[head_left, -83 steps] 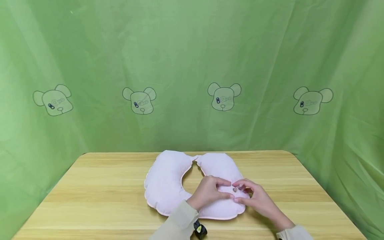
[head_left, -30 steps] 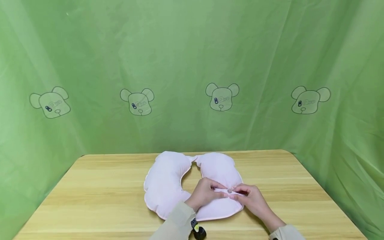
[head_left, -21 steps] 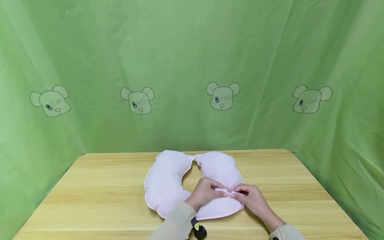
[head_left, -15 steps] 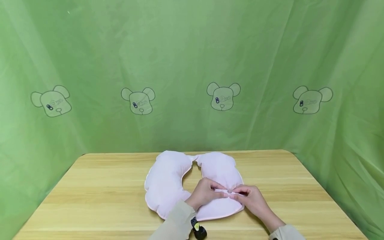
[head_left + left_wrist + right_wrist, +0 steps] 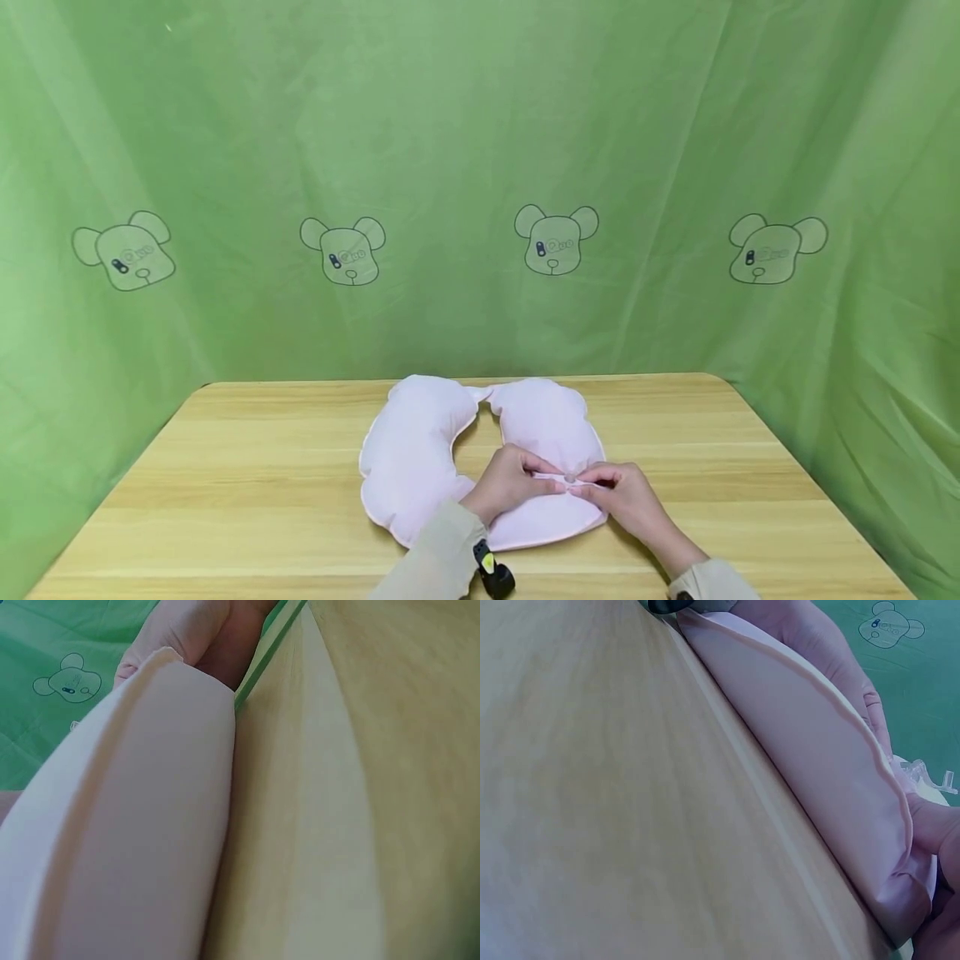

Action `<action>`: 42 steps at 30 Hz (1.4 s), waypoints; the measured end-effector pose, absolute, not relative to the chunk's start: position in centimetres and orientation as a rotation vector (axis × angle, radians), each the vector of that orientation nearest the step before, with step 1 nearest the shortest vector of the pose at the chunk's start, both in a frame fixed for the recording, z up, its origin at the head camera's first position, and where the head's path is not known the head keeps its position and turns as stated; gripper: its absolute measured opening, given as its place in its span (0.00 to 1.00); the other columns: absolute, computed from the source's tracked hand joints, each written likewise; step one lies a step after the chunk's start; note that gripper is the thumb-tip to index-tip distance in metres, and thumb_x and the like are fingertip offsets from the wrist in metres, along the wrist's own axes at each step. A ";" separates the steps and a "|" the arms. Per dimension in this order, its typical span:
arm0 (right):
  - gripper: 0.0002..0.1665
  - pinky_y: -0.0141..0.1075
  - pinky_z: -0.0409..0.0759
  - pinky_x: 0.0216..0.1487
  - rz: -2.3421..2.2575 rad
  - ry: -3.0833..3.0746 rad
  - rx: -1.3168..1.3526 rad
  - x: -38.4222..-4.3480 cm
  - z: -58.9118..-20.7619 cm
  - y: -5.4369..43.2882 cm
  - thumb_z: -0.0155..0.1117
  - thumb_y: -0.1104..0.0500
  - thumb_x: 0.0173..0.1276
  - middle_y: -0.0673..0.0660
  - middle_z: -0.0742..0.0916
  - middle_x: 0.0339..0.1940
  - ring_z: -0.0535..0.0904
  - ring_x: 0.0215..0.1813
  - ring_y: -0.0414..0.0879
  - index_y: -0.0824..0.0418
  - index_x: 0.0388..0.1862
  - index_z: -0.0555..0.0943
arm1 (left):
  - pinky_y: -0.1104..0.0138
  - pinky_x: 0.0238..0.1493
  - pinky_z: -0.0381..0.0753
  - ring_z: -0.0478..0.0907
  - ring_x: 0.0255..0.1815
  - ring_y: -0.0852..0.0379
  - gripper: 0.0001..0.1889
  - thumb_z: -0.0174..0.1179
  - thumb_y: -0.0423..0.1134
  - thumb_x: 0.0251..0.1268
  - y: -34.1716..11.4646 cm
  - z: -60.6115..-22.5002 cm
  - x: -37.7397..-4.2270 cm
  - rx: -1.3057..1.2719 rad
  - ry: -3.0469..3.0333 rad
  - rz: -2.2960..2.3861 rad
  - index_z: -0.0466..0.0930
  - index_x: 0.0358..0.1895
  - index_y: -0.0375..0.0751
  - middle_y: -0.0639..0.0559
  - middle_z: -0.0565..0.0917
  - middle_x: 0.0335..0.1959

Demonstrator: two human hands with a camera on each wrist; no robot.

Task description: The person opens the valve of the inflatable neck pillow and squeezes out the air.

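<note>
A pale pink, U-shaped inflatable neck pillow (image 5: 416,450) lies on the table, curve toward the person. On its right side sits a small clear air valve (image 5: 570,478); the right wrist view shows the valve (image 5: 930,778) standing up, with a clear cap part sticking out sideways. My left hand (image 5: 506,486) pinches the pillow's fabric from the left of the valve, thumb and forefinger at its base. From the other side my right hand (image 5: 626,496) pinches it likewise, fingertips nearly meeting the left ones. In the left wrist view the pillow's seam edge (image 5: 112,750) hides most of the fingers.
The wooden table (image 5: 262,467) spreads out around the pillow. Behind and beside it hangs a green curtain (image 5: 450,125) printed with bear heads. A black wrist strap device (image 5: 495,573) hangs at the left cuff, close to the pillow's near edge.
Since the earliest frame the hands have closed in on the valve and shifted slightly left. The pillow's right side has drawn inward and creased around it. Over the last second little has moved.
</note>
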State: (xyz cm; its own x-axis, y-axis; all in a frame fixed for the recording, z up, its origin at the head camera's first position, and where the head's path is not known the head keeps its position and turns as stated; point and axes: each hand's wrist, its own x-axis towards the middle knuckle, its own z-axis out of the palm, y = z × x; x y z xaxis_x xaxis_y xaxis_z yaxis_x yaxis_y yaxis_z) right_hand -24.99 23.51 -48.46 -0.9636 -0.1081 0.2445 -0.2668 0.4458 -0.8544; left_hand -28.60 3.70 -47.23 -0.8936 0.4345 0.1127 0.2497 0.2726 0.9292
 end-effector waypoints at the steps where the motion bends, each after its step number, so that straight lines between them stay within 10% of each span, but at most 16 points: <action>1: 0.04 0.27 0.76 0.39 1.542 -2.539 0.336 -25.0 -48.5 23.5 0.73 0.62 0.53 0.54 0.87 0.31 0.79 0.35 0.35 0.62 0.27 0.87 | 0.75 0.31 0.73 0.74 0.28 0.70 0.05 0.72 0.36 0.47 3.7 -47.2 -28.6 0.644 2.372 1.681 0.88 0.29 0.43 0.59 0.86 0.25; 42: 0.11 0.24 0.75 0.49 1.581 -2.471 0.162 -24.9 -48.3 22.4 0.74 0.63 0.52 0.54 0.88 0.39 0.79 0.45 0.33 0.61 0.36 0.87 | 0.76 0.41 0.76 0.77 0.34 0.69 0.05 0.71 0.31 0.48 3.3 -48.0 -29.4 0.635 2.254 1.836 0.87 0.30 0.36 0.59 0.85 0.30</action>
State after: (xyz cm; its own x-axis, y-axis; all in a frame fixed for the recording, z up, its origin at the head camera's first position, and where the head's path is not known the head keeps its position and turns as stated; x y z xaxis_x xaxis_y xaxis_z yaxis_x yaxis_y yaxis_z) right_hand -24.95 22.45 -48.30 -0.9733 0.0172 0.2288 -0.2005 0.4209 -0.8847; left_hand -29.40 3.27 -48.05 -0.8957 0.4233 0.1363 0.2191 0.1535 0.9635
